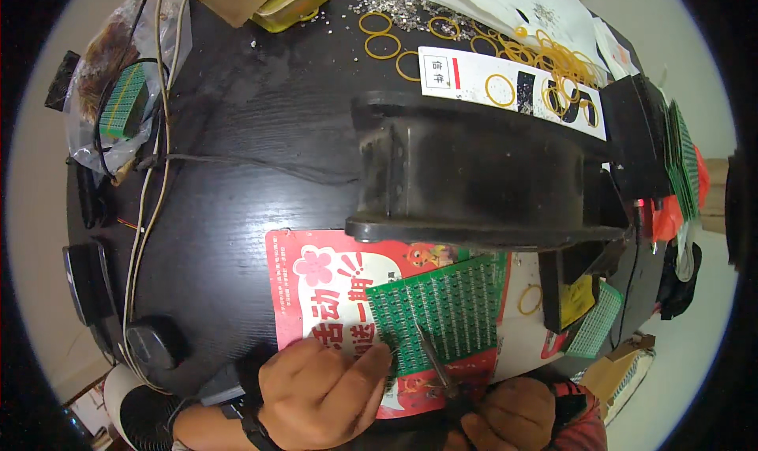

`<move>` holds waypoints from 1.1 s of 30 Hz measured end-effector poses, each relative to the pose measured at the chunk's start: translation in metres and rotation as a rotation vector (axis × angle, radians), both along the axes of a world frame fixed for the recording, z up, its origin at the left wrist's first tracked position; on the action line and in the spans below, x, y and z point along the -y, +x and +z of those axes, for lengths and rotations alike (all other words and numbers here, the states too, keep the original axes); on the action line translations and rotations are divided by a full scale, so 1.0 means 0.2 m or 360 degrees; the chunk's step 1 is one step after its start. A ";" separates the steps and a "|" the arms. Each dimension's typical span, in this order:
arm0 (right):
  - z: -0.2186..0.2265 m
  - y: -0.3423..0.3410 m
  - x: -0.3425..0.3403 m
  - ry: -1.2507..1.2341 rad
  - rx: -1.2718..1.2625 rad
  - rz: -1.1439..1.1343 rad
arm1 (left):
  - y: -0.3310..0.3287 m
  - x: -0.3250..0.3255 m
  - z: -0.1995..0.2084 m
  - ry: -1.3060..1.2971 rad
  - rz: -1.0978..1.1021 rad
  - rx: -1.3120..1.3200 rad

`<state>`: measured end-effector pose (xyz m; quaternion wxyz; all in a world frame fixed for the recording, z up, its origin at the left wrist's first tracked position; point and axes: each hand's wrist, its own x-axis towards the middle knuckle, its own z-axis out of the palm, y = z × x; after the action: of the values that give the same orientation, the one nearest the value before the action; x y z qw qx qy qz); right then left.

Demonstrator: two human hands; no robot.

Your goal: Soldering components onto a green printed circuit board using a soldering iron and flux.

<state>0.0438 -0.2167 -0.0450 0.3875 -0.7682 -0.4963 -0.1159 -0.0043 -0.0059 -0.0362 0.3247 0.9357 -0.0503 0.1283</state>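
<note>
A green circuit-board panel (438, 309), covered with rows of small parts, lies slightly tilted on a red and white printed sheet (288, 325). My left hand (324, 396) is at the panel's lower left corner, its fingers curled and pinched together. What they hold, if anything, is hidden. In my right hand (513, 411), below the panel, is a soldering iron (434, 362) with a dark handle. Its slim metal tip points up and left over the middle of the board. Whether the tip touches the board I cannot tell.
A large black fan housing (482, 174) stands just beyond the panel. Yellow rubber bands (383, 46) and loose small metal bits (395, 5) lie at the back. Cables (162, 135) run down the left side. More green boards (683, 159) stand at the right.
</note>
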 end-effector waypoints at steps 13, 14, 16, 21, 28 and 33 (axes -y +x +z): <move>0.03 0.05 -0.02 -0.0071 -0.0244 0.0078 | 0.01 -0.04 0.16 -0.0705 0.0672 -0.0331; 0.04 0.05 -0.02 -0.0066 -0.0271 0.0091 | 0.01 -0.06 0.18 -0.0758 0.0701 -0.0400; 0.05 0.05 0.01 -0.0060 -0.0325 0.0112 | -0.01 -0.06 0.20 -0.0744 0.0681 -0.0398; 0.10 0.05 0.02 -0.0100 -0.0435 0.0147 | -0.04 -0.03 0.23 -0.0438 0.0660 -0.0342; 0.01 -0.04 0.05 -0.0023 -0.0311 0.0058 | -0.03 0.01 0.15 -0.0452 0.0531 -0.0232; -0.07 -0.08 0.04 0.0159 -0.0118 -0.0022 | -0.03 -0.02 0.16 -0.0229 0.0341 -0.0116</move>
<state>0.0269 -0.2250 -0.0593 0.4427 -0.7550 -0.4700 -0.1144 -0.0102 -0.0014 -0.0037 0.3769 0.9141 0.0712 0.1314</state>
